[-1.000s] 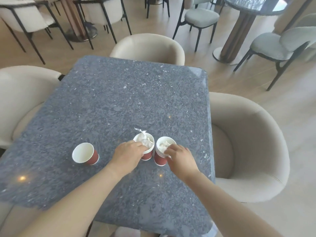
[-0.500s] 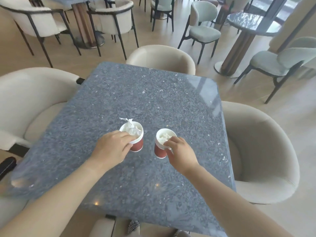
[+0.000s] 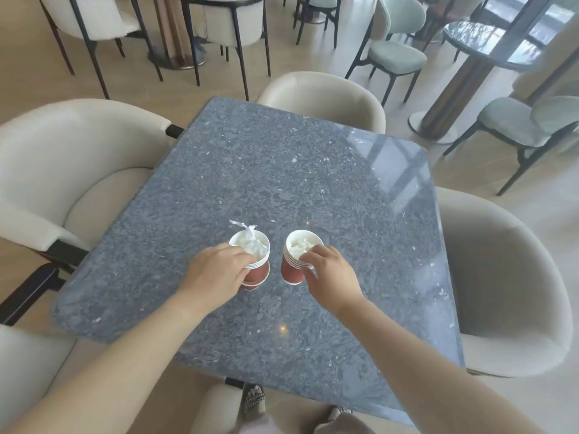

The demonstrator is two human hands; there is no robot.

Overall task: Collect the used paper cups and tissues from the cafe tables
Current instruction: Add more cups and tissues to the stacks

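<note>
Head view: grey stone table (image 3: 313, 170), cream armchairs (image 3: 78, 158) around; hands pinch tissue-stuffed cup stacks (image 3: 255, 264).

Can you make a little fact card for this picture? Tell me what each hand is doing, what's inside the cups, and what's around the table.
Left side: left hand grips left cup stack near its rim
Right side: right hand grips right cup stack near its rim
Cups: red outside, white inside, nested
Inside: left tissue pokes above the rim; right tissue sits lower
Table: grey speckled table
Around: cream armchairs
</note>
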